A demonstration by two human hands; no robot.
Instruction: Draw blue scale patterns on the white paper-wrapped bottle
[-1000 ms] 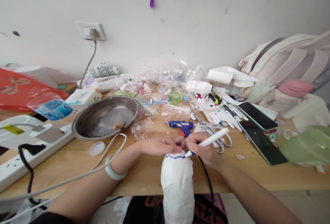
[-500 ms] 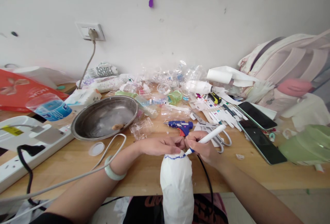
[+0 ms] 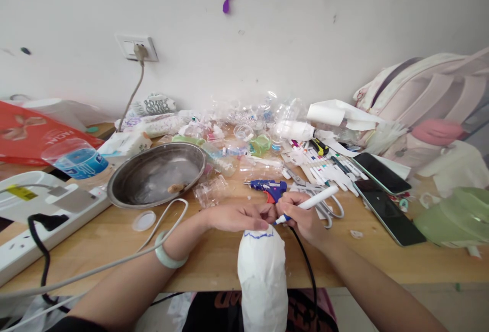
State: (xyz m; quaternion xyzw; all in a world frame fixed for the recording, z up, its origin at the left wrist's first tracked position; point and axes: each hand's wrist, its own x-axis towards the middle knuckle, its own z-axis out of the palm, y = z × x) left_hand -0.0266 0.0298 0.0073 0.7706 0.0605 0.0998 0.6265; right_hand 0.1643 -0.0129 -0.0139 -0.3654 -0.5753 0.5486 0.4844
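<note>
In front of me a long white paper-wrapped form point(image 3: 263, 276), rounded like a bottle, stretches from my lap up over the table edge. A jagged blue line runs across its far end. My left hand point(image 3: 244, 216) is closed around that far end, thumb on top, its fingertips partly hidden behind it. Pinched in my right hand point(image 3: 303, 217) is a white marker point(image 3: 315, 198) with a blue collar, slanting down to the left. Its tip is at the form's upper right edge; whether it touches, I cannot tell. Just beyond my hands lies a blue glue gun point(image 3: 268, 186).
A metal basin point(image 3: 156, 174) stands left, near a power strip point(image 3: 53, 230) and loose cables. Scissors point(image 3: 305, 185), many markers point(image 3: 317, 169) and two phones point(image 3: 389, 212) lie right. Clear plastic pieces point(image 3: 263, 166) fill the back. A green container point(image 3: 456, 217) is far right.
The marker tip has shifted slightly up, off the end of the blue line toward the form's edge. The form has turned or tilted a little in my left hand.
</note>
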